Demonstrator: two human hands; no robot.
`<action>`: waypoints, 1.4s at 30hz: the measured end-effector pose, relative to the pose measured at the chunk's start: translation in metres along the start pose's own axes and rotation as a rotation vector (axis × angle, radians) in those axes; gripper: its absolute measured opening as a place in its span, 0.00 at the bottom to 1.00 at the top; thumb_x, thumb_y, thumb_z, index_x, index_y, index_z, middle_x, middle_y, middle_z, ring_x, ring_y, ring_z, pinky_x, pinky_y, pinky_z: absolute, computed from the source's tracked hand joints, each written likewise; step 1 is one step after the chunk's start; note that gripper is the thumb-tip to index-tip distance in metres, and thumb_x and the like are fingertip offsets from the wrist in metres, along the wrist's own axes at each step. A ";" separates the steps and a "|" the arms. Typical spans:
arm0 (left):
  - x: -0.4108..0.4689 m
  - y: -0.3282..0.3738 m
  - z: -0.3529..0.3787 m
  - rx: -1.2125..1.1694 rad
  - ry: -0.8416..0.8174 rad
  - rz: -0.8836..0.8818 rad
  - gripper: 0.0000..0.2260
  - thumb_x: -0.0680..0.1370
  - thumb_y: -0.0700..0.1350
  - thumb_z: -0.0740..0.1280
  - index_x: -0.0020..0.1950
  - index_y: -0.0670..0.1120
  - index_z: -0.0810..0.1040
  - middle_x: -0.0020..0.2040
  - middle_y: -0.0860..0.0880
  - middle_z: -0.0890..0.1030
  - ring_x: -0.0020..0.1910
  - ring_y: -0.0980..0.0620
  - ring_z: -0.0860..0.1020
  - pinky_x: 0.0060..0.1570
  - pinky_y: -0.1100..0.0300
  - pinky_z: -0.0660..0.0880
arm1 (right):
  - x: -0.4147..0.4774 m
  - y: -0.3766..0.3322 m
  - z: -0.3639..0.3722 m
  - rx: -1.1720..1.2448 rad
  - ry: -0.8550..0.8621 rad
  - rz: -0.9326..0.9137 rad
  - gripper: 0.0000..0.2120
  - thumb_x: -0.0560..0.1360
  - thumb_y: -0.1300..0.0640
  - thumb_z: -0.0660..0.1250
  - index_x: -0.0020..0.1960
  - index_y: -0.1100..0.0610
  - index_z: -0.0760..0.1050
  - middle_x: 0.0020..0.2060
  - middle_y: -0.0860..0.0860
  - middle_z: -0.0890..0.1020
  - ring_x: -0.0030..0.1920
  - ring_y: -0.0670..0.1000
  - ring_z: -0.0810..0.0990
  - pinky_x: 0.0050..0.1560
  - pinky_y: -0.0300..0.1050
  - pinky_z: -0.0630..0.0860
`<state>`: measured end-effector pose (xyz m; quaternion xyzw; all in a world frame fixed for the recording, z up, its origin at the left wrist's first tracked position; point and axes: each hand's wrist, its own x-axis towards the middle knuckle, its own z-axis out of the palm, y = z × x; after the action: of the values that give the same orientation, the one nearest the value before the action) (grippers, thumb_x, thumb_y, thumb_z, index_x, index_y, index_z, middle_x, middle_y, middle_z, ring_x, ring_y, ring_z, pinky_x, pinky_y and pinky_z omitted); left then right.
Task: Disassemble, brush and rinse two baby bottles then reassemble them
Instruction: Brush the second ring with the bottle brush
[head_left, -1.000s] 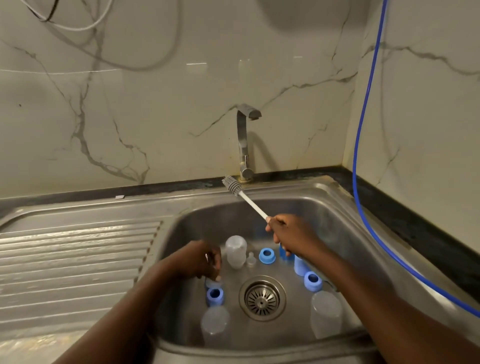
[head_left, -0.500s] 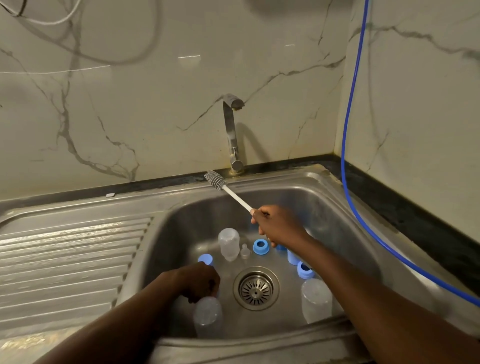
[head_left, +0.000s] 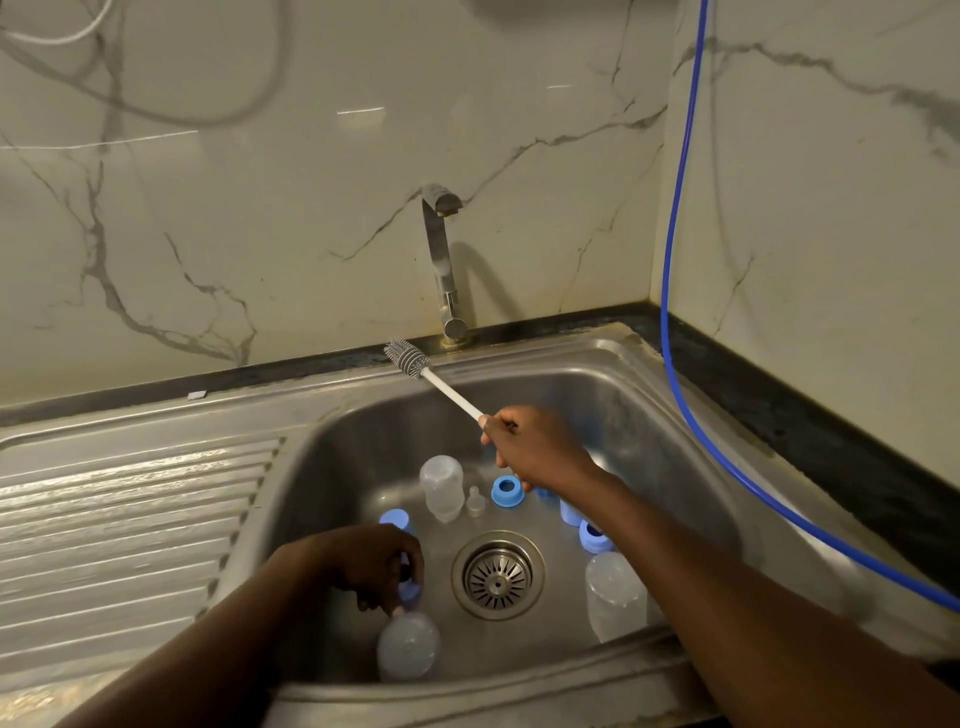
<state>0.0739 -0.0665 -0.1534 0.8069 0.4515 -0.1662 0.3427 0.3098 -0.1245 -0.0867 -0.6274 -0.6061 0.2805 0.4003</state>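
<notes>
Bottle parts lie in the steel sink basin (head_left: 649, 415). My right hand (head_left: 535, 449) grips the white handle of a bottle brush (head_left: 415, 364), whose grey bristle head points up-left toward the tap. My left hand (head_left: 371, 566) is low at the basin's front left, fingers curled over a blue collar ring (head_left: 410, 592), right behind a clear bottle (head_left: 408, 647). Further back stand another clear bottle (head_left: 441, 486), a small clear teat (head_left: 475, 501) and a blue ring (head_left: 507, 491). On the right are a second blue ring (head_left: 595, 535) and a third clear bottle (head_left: 615, 595). A blue cap (head_left: 395, 519) sits behind my left hand.
The drain strainer (head_left: 497, 574) is in the basin's middle. A steel tap (head_left: 441, 260) rises at the back, with no water running. A ribbed drainboard (head_left: 130, 509) extends to the left. A blue hose (head_left: 675, 260) hangs down the right wall and crosses the dark counter.
My left hand moved from the back of the basin toward the front and came down on the blue collar ring. My right hand kept the brush raised.
</notes>
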 end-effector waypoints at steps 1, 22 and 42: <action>-0.002 -0.001 -0.002 -0.032 0.062 0.009 0.13 0.71 0.36 0.76 0.50 0.48 0.78 0.38 0.52 0.78 0.26 0.57 0.76 0.31 0.63 0.76 | 0.000 0.000 0.000 0.000 -0.002 -0.002 0.14 0.82 0.50 0.59 0.49 0.58 0.78 0.31 0.46 0.76 0.28 0.44 0.73 0.24 0.35 0.69; 0.015 -0.008 0.010 0.387 0.089 -0.091 0.18 0.75 0.47 0.71 0.64 0.53 0.72 0.60 0.47 0.76 0.54 0.48 0.80 0.48 0.55 0.81 | 0.000 0.002 0.003 0.011 -0.034 -0.009 0.13 0.81 0.50 0.60 0.48 0.58 0.78 0.31 0.47 0.76 0.30 0.45 0.75 0.25 0.37 0.71; -0.007 0.030 -0.017 0.040 0.666 0.053 0.14 0.72 0.54 0.75 0.55 0.52 0.79 0.47 0.56 0.78 0.44 0.61 0.77 0.41 0.72 0.70 | 0.001 0.003 -0.003 -0.064 0.014 -0.041 0.14 0.80 0.46 0.61 0.49 0.56 0.77 0.31 0.49 0.76 0.30 0.48 0.75 0.24 0.38 0.71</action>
<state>0.0949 -0.0695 -0.1254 0.8350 0.5141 0.1070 0.1645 0.3136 -0.1234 -0.0875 -0.6293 -0.6248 0.2483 0.3898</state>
